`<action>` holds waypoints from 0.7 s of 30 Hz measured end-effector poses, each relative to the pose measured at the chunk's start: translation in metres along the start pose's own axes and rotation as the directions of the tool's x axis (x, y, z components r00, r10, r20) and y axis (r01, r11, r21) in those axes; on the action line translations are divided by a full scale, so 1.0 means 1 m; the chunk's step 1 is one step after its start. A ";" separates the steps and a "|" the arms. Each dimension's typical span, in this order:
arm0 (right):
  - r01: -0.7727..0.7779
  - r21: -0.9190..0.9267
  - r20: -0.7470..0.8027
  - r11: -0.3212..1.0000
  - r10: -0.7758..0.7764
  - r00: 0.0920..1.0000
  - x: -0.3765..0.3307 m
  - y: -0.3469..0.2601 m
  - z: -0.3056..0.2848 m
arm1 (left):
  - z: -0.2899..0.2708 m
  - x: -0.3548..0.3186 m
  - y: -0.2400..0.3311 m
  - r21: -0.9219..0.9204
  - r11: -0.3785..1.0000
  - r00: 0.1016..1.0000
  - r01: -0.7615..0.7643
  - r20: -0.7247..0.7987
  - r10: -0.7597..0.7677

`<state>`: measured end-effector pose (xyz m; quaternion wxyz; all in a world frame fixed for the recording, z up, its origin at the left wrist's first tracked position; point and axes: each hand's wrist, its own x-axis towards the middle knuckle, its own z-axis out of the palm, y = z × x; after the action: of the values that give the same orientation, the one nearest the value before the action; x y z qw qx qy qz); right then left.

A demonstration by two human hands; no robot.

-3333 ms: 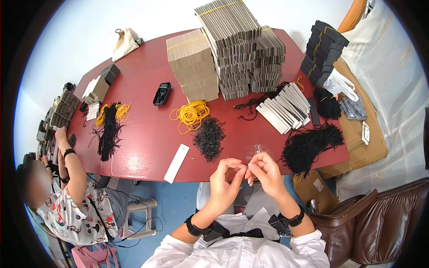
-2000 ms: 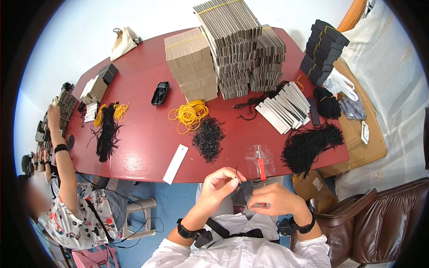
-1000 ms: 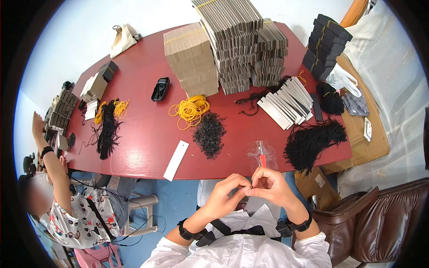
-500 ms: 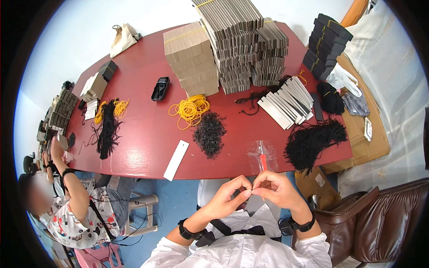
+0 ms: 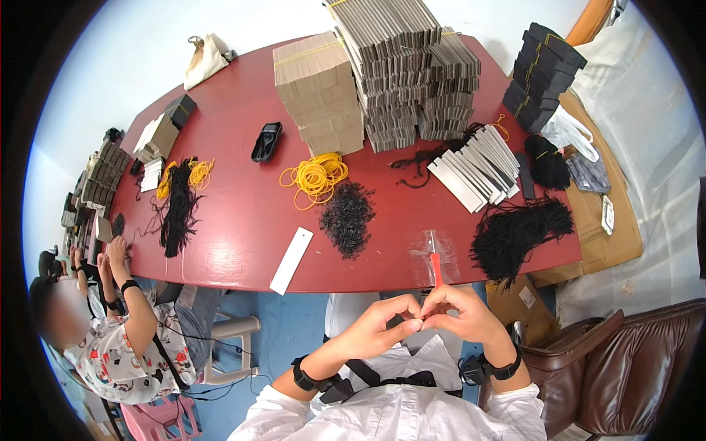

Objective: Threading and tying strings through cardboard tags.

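Observation:
In front of my body, just off the table's near edge, my left hand (image 5: 382,324) and my right hand (image 5: 460,316) meet at the fingertips. Both are closed in a pinch, thumbs against index fingers. Whatever lies between them is too small to make out. Right beyond the fingers a red-handled tool (image 5: 436,270) with a thin metal tip lies on clear plastic wrap. To its left are a heap of tiny black pieces (image 5: 347,220) and a white card strip with a hole (image 5: 291,261). A bundle of black cords (image 5: 521,239) hangs over the edge at the right.
Tall stacks of grey-brown card (image 5: 320,95) stand at the back of the red table (image 5: 235,213). Yellow bands (image 5: 316,178) and fanned white strips (image 5: 474,169) lie nearer. Another person (image 5: 121,331) works at the left. A brown leather chair (image 5: 625,375) stands at my right.
My pinched fingertips have shifted slightly right and down, still together. The other person's raised hand has come down toward the table's edge. The view has tilted a little.

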<state>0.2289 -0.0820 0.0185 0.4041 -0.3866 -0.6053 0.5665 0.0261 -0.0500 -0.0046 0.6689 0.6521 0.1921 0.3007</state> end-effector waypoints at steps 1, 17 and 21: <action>0.015 -0.009 0.006 1.000 -0.015 1.000 0.000 0.000 0.000 | 0.000 0.000 0.000 -0.018 0.999 0.999 0.028 0.017 -0.028; 0.030 0.012 -0.068 0.999 -0.029 0.997 -0.002 0.005 0.005 | 0.000 -0.001 -0.002 -0.346 0.929 0.981 0.131 -0.088 -0.172; -0.018 0.040 -0.090 0.999 0.022 0.996 -0.003 0.008 0.005 | 0.004 0.006 0.010 -0.165 0.977 0.957 0.135 -0.235 -0.172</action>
<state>0.2253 -0.0861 0.0100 0.4327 -0.4098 -0.5715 0.5641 0.0313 -0.0494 0.0064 0.7074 0.5411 0.3016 0.3404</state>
